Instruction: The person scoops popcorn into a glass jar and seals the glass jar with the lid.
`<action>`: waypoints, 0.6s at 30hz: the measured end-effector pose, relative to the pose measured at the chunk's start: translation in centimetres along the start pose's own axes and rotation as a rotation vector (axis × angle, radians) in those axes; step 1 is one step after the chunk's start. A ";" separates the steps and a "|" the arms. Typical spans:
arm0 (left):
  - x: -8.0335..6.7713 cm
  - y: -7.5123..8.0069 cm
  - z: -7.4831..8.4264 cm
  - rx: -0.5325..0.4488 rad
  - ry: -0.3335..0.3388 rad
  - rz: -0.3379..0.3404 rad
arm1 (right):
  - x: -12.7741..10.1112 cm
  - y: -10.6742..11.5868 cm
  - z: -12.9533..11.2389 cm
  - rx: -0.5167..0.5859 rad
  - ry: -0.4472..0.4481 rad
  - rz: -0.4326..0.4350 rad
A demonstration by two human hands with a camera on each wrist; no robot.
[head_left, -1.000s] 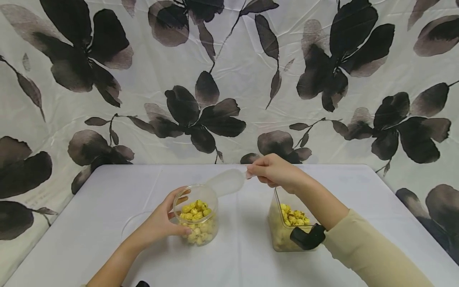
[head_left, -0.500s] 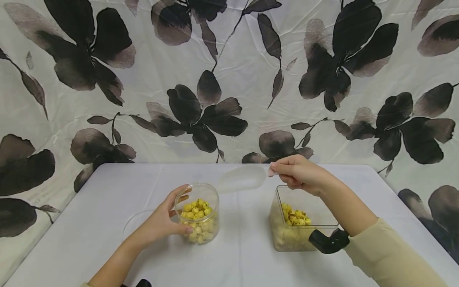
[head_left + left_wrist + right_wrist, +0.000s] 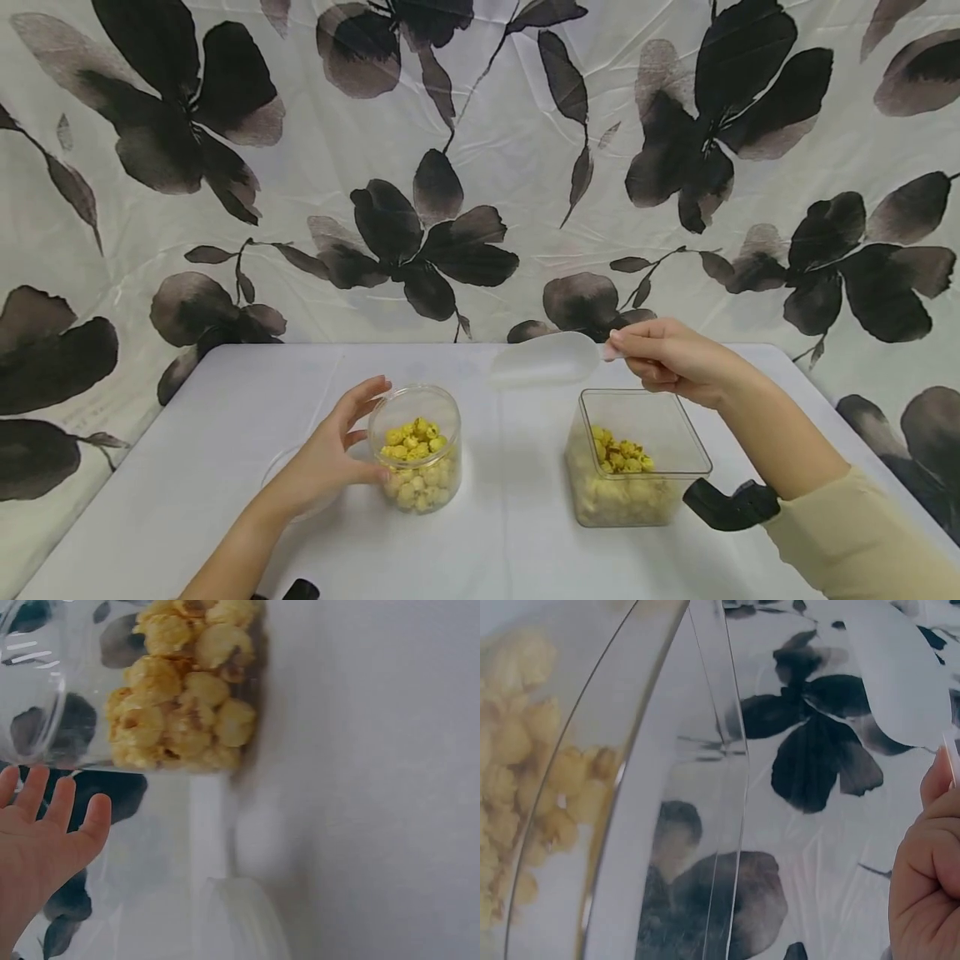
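Observation:
A clear round jar (image 3: 452, 454) with yellow popcorn (image 3: 411, 442) inside stands upright on the table. Beside it on the left is my left hand (image 3: 326, 454), its fingers spread and fairly straight; the left wrist view shows the fingertips (image 3: 96, 814) just off the jar's wall. My right hand (image 3: 671, 360) pinches the handle of a translucent scoop (image 3: 546, 360), which is held level in the air with no popcorn visible in it. Below that hand sits a clear square container (image 3: 626, 498), open at the top, holding popcorn too.
A clear round lid (image 3: 281, 467) lies on the white-covered table (image 3: 502, 550), partly hidden by my left hand and forearm. Behind the table's far edge hangs a white cloth (image 3: 480, 283) with dark flowers. A black wrist mount (image 3: 731, 504) is at my right sleeve.
My right hand has carried the scoop rightward, away from the jar and over the square container's far side. My left hand has loosened from the jar and drawn slightly left.

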State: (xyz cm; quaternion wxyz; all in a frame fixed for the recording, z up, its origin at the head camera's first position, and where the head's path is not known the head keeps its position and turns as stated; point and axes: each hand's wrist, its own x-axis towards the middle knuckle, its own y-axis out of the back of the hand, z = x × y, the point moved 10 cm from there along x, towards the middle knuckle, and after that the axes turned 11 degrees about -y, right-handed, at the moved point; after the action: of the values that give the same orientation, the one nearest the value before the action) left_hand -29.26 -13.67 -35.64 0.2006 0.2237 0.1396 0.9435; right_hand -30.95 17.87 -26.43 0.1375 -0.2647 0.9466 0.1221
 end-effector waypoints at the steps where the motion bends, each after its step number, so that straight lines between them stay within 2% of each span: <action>1: 0.1 0.2 0.4 0.009 -0.016 0.002 | -0.2 0.2 0.1 0.009 0.007 -0.006; 6: 0.5 1.2 2.0 0.055 -0.075 0.034 | -1.1 1.5 0.7 0.041 0.027 -0.016; 11: 0.9 1.8 3.2 0.107 -0.074 0.068 | -2.1 2.4 1.0 0.066 0.044 -0.040; 18: 1.9 1.1 5.1 0.171 -0.086 0.058 | -3.3 3.8 1.6 0.079 0.079 -0.097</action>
State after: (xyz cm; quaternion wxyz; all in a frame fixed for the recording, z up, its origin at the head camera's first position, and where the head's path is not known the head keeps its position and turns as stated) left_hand -28.70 -12.96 -30.18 0.1594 0.2841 0.2043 0.9231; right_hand -29.92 23.07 -26.23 0.1161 -0.3094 0.9414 0.0674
